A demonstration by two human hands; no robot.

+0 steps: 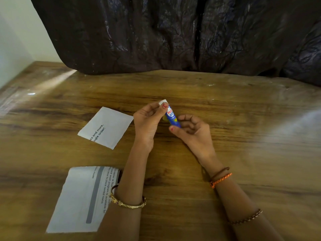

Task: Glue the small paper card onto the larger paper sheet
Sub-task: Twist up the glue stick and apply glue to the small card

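A blue glue stick is held above the middle of the wooden table. My right hand grips its lower body. My left hand pinches its white cap at the top end. The small paper card, white with some black print, lies flat to the left of my hands. The larger paper sheet, printed with text and a grey bar, lies near the front left, partly under my left forearm.
The wooden table stretches wide to the right of my hands. A dark crinkled cloth hangs along the far edge. A pale wall borders the left side.
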